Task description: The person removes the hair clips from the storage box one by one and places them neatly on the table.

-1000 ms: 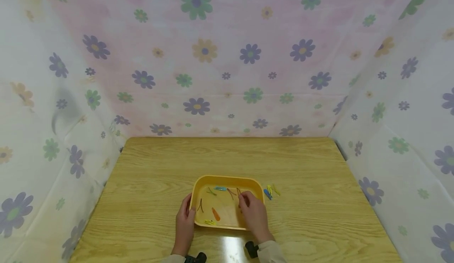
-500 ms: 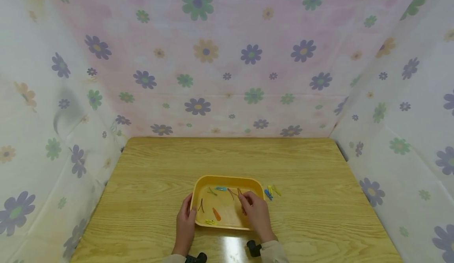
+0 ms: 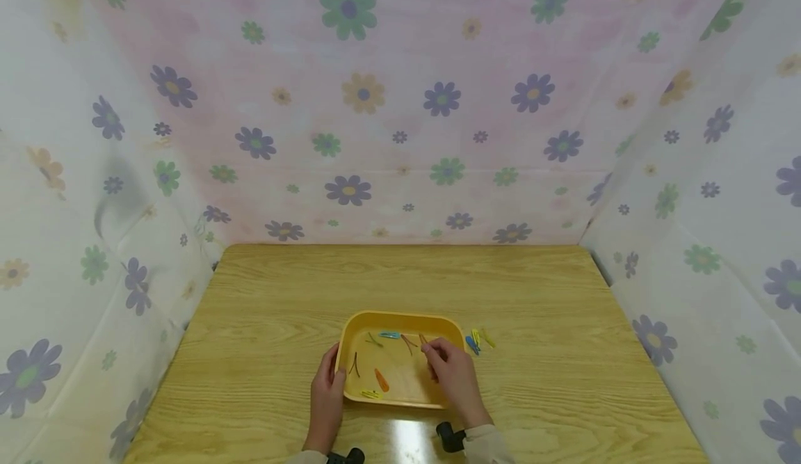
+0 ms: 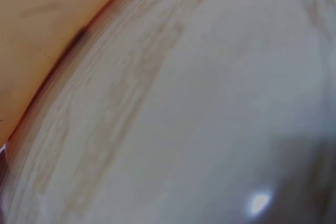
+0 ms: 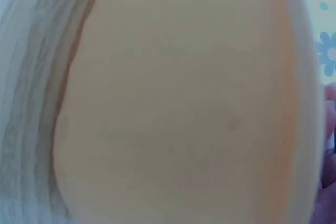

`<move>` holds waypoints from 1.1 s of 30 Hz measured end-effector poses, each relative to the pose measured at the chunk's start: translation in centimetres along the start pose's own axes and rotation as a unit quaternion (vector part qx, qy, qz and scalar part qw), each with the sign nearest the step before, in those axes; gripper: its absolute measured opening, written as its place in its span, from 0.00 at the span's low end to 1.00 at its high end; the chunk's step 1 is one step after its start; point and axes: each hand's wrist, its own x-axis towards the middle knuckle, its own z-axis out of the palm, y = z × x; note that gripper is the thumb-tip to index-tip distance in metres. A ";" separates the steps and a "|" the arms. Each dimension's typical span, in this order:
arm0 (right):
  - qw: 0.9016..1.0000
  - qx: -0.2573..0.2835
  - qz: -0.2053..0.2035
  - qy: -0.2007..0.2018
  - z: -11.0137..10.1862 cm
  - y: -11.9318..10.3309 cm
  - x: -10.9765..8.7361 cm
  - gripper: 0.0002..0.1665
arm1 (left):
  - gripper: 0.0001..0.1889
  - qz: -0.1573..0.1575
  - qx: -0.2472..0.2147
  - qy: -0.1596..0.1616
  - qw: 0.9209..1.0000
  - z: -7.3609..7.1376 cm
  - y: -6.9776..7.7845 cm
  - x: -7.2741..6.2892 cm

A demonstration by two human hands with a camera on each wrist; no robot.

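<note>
My left hand [image 3: 327, 389] grips the left wall of a yellow plastic tray [image 3: 400, 403], thumb at the rim. My right hand [image 3: 455, 375] is over the tray's right side and pinches a small slim orange hair clip [image 3: 423, 339] between thumb and fingertips; its lower part is hidden by the fingers. Inside the tray lie a light blue hair clip [image 3: 389, 334], an orange one [image 3: 382, 380], a yellow one [image 3: 371, 394], and thin forked clips in green [image 3: 375, 339], red [image 3: 409, 342] and brown [image 3: 355, 365]. The right wrist view shows mostly the tray's outer wall [image 5: 173, 98], with fingers [image 5: 329, 124] at its edge.
On the wood-grain table [image 3: 563, 353], just right of the tray, lie a blue clip [image 3: 472, 345], a yellow clip [image 3: 476, 337] and a thin yellow-green clip [image 3: 487, 339]. Flower-patterned cloth [image 3: 400, 102] walls in the back and both sides.
The right hand has shifted very slightly right, still pinching the orange hair clip, whose visible end looks narrower now. The left hand and the tray stay in place.
</note>
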 end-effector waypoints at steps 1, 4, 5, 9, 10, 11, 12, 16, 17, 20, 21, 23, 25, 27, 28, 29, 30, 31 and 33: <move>1.000 0.006 0.005 -0.003 -0.1 0.0 0.0 0.20 | 0.21 -0.002 -0.001 0.000 1.000 0.0 0.0 0.0; 1.000 0.011 0.010 0.000 -0.3 -0.2 0.0 0.19 | 0.21 -0.003 -0.001 0.000 1.000 0.0 0.0 0.0; 1.000 0.009 0.010 0.003 -0.3 -0.3 0.0 0.19 | 0.21 -0.003 0.000 0.000 1.000 0.0 0.0 0.0; 1.000 0.014 0.011 0.016 -0.6 -0.5 0.0 0.19 | 0.21 0.001 0.006 0.003 1.000 0.1 0.0 0.0; 1.000 0.017 0.013 0.018 -0.7 -0.5 0.0 0.19 | 0.21 0.003 0.007 0.004 1.000 0.1 0.0 0.0; 0.999 0.020 0.015 0.020 -0.8 -0.5 0.1 0.19 | 0.21 0.004 0.008 0.005 1.000 0.1 -0.1 0.0; 0.999 0.027 0.019 0.021 -0.9 -0.5 0.1 0.19 | 0.21 0.005 0.009 0.005 1.000 0.1 -0.1 0.1; 0.997 0.060 0.033 0.030 -1.4 -0.3 0.2 0.18 | 0.21 0.008 0.009 0.002 1.000 0.1 -0.1 0.1; 0.996 0.069 0.036 0.033 -1.6 -0.3 0.3 0.18 | 0.21 0.007 0.007 0.001 1.000 0.1 -0.1 0.0; 0.994 0.095 0.042 0.045 -2.1 -0.1 0.4 0.20 | 0.21 0.002 0.002 0.001 1.000 0.1 -0.1 0.0; 0.993 0.101 0.044 0.049 -2.3 0.0 0.4 0.20 | 0.21 0.000 0.000 0.002 1.000 0.1 -0.1 0.0; 0.991 0.109 0.048 0.056 -2.6 0.2 0.5 0.21 | 0.21 -0.001 0.000 0.002 1.000 0.1 0.0 0.0; 0.990 0.113 0.053 0.063 -2.8 0.4 0.6 0.20 | 0.21 -0.001 0.002 0.004 1.000 0.1 -0.1 0.0; 0.990 0.111 0.058 0.069 -3.0 0.5 0.7 0.20 | 0.21 0.002 0.005 0.004 1.000 0.2 0.0 0.0; 0.989 0.110 0.062 0.071 -3.1 0.6 0.7 0.19 | 0.21 0.001 0.006 0.005 1.000 0.2 0.0 0.0; 0.989 0.112 0.066 0.074 -3.2 0.6 0.7 0.19 | 0.21 0.001 0.006 0.005 1.000 0.2 0.0 0.0; 0.988 0.112 0.071 0.076 -3.3 0.7 0.7 0.19 | 0.21 0.000 0.005 0.007 1.000 0.2 0.0 0.0; 0.988 0.114 0.074 0.079 -3.4 0.7 0.7 0.19 | 0.21 0.000 0.004 0.007 1.000 0.2 0.0 0.0; 0.986 0.117 0.083 0.083 -3.5 0.8 0.6 0.19 | 0.21 0.001 0.004 0.006 1.000 0.2 0.0 0.0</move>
